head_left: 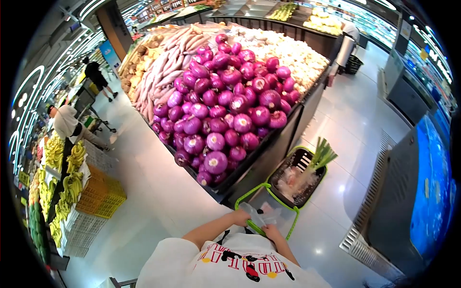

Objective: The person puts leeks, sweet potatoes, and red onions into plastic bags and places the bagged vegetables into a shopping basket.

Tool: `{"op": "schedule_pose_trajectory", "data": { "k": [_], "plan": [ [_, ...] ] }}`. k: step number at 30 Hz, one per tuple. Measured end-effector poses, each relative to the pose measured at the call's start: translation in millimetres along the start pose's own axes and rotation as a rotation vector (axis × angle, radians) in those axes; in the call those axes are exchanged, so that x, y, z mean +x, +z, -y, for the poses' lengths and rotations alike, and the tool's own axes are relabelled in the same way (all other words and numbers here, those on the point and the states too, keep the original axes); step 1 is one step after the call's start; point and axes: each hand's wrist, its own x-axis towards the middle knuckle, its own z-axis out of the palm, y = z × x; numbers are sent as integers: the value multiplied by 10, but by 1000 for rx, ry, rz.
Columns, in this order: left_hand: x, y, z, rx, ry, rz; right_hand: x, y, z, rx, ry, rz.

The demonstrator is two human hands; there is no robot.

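Note:
In front of my shirt, a clear plastic bag (260, 217) stretches between my two hands. My left hand (238, 218) is closed on its left edge, close to the green handle (254, 191) of a shopping basket. My right hand (271, 231) is closed on the bag's lower right part; its fingers are partly hidden. The dark shopping basket (275, 178) stands on the floor just beyond the bag. Leeks with green tops (323, 154) and a bagged item (291, 178) lie in it. A heap of red onions (225, 110) rises ahead of me.
Pale purple sweet potatoes (168, 67) and garlic (281, 48) share the onion stand. Bananas (72, 187) and stacked crates (98, 189) line the left. A blue-fronted cabinet (430, 177) stands at right. Several people, including one in black (95, 74), are farther off.

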Motion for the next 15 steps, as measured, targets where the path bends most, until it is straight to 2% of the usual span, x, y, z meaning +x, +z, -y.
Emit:
{"op": "schedule_pose_trajectory", "data": {
  "k": [2,4,6,9,11,12,14,15],
  "plan": [
    [145,-328,-8,-204,-20,-21,161,-306,108,73,111,99],
    [360,-384,82,-152,-45,24,333,-512,113,-24,105,119],
    [503,-339,124,-115,2,-40,542,-569,-67,-119,81,143],
    [737,-218,92,-178,-111,54,734,-703,-302,53,123,257],
    [900,-392,71,-204,-116,71,734,-934,-320,502,165,140],
    [960,-487,29,-235,-93,95,784,-1008,-357,498,159,151],
    [1019,-644,-37,-314,-101,74,865,-1138,-457,690,180,-174],
    [1036,-662,-23,-389,-98,60,952,-1208,-528,692,178,-169]
  ]
}}
